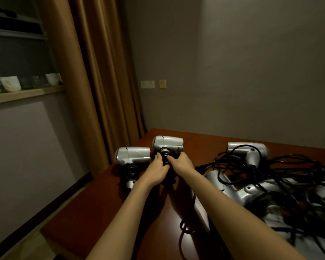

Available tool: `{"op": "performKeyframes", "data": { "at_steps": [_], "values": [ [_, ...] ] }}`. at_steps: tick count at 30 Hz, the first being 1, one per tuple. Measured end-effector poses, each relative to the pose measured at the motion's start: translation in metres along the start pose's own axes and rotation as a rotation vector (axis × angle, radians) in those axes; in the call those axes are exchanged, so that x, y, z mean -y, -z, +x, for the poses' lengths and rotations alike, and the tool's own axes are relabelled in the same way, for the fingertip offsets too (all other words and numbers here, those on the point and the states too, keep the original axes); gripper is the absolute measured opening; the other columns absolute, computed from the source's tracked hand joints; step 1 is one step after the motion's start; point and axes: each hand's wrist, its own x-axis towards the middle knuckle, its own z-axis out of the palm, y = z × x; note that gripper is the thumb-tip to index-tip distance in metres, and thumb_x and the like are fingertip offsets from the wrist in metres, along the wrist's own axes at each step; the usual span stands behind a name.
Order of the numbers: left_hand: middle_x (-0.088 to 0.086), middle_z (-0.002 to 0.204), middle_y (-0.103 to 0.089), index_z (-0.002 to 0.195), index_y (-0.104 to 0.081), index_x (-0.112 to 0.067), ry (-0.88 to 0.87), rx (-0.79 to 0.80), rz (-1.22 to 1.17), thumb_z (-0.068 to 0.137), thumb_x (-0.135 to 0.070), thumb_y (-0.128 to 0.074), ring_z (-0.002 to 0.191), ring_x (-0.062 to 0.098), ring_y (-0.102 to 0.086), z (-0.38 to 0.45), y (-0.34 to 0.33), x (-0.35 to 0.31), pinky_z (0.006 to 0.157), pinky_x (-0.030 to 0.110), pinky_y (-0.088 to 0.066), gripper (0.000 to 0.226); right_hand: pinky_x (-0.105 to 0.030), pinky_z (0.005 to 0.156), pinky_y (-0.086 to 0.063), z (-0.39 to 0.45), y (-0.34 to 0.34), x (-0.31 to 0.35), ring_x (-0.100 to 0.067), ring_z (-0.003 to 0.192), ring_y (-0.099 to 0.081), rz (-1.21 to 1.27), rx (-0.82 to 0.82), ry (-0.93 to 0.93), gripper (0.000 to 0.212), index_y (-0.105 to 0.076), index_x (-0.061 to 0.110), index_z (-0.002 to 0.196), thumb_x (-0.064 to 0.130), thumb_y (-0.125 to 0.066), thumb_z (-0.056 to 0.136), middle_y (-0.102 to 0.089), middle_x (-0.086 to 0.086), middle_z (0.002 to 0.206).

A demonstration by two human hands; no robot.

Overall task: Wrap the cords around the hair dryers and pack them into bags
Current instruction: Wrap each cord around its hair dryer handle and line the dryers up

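Note:
A silver hair dryer (pixel 168 143) stands near the far left of the brown table (pixel 101 203), its handle wound with black cord. My left hand (pixel 156 170) and my right hand (pixel 180 163) both grip that cord-wrapped handle from either side. Another silver hair dryer (pixel 132 154) with its cord wrapped around the handle lies just to the left. On the right, a third dryer (pixel 250 150) and a nearer one (pixel 238 190) lie in a tangle of loose black cords (pixel 298 184).
A loose cord loop (pixel 186 228) lies on the table between my forearms. Brown curtains (pixel 101 81) hang at the far left corner. A shelf with white cups (pixel 9 84) is on the left wall. The table's left edge drops to the floor.

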Motion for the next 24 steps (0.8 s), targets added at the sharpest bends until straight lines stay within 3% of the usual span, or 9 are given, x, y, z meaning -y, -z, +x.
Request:
{"op": "performKeyframes", "data": {
  "at_steps": [3,5,7,10,14,17,20,24],
  "values": [
    [0.013,0.162,-0.017,0.156,-0.011,-0.004,-0.01,0.0,0.088,0.1,-0.024,-0.049,0.146,0.026,-0.024,-0.007,0.005,0.005,0.113,0.03,-0.024,0.07,-0.026,0.05,-0.036,-0.005,0.009,-0.003,-0.019,0.066,-0.052,-0.107,0.083,-0.058,0.038,-0.053,0.004,0.114,0.036,-0.05,0.095,-0.055,-0.011,0.098],
    [0.015,0.162,-0.016,0.154,-0.022,-0.004,-0.033,-0.032,0.14,0.1,-0.023,-0.051,0.148,0.026,-0.02,-0.015,0.009,0.002,0.114,0.028,-0.019,0.064,-0.024,0.047,-0.031,-0.02,0.024,0.008,-0.014,0.058,-0.042,-0.265,0.152,-0.011,0.025,-0.052,0.008,0.093,0.032,-0.046,0.097,-0.05,-0.011,0.089],
    [0.013,0.158,-0.029,0.148,-0.037,-0.006,-0.097,-0.096,0.141,0.099,-0.02,-0.054,0.143,0.023,-0.032,-0.023,0.013,-0.007,0.109,0.027,-0.027,0.054,-0.022,0.045,-0.032,-0.035,0.043,0.025,-0.012,0.058,-0.044,-0.384,0.202,0.074,0.018,-0.054,0.01,0.086,0.023,-0.047,0.097,-0.053,-0.006,0.083],
    [0.006,0.138,-0.056,0.136,-0.055,-0.013,-0.171,-0.097,0.075,0.097,-0.02,-0.057,0.116,0.012,-0.053,-0.032,0.011,-0.027,0.085,0.023,-0.041,0.04,-0.021,0.047,-0.039,-0.054,0.085,0.049,-0.014,0.065,-0.053,-0.461,0.156,0.195,0.019,-0.062,0.01,0.101,0.024,-0.052,0.093,-0.059,-0.004,0.087],
    [0.003,0.116,-0.067,0.123,-0.064,-0.016,-0.196,0.015,0.025,0.095,-0.02,-0.06,0.104,0.013,-0.063,-0.035,-0.013,-0.063,0.085,0.026,-0.049,0.029,-0.032,0.07,-0.05,-0.073,0.144,0.044,-0.025,0.09,-0.063,-0.537,0.031,0.199,0.03,-0.067,0.004,0.106,0.027,-0.053,0.091,-0.067,-0.011,0.104],
    [0.001,0.115,-0.068,0.117,-0.068,-0.015,-0.271,0.056,0.06,0.093,-0.021,-0.062,0.106,0.014,-0.062,-0.038,-0.037,-0.093,0.087,0.026,-0.047,0.026,-0.04,0.084,-0.055,-0.082,0.183,0.024,-0.028,0.096,-0.066,-0.462,-0.076,0.182,0.03,-0.069,0.001,0.107,0.021,-0.054,0.091,-0.07,-0.015,0.106],
    [0.002,0.109,-0.07,0.113,-0.071,-0.016,-0.311,0.072,0.034,0.094,-0.029,-0.061,0.103,0.015,-0.063,-0.041,-0.058,-0.124,0.085,0.026,-0.049,0.025,-0.032,0.072,-0.051,-0.084,0.22,0.001,-0.023,0.084,-0.065,-0.394,-0.196,0.188,0.025,-0.07,0.002,0.104,0.018,-0.054,0.093,-0.07,-0.012,0.101],
    [0.0,0.073,-0.059,0.09,-0.068,-0.013,-0.261,0.172,0.021,0.095,-0.042,-0.057,0.065,0.012,-0.052,-0.042,-0.092,-0.162,0.053,0.02,-0.038,0.032,-0.013,0.06,-0.043,-0.082,0.242,-0.031,-0.007,0.081,-0.059,-0.451,-0.043,0.161,0.019,-0.07,0.014,0.106,0.022,-0.061,0.092,-0.066,-0.001,0.106]
  ]
}}
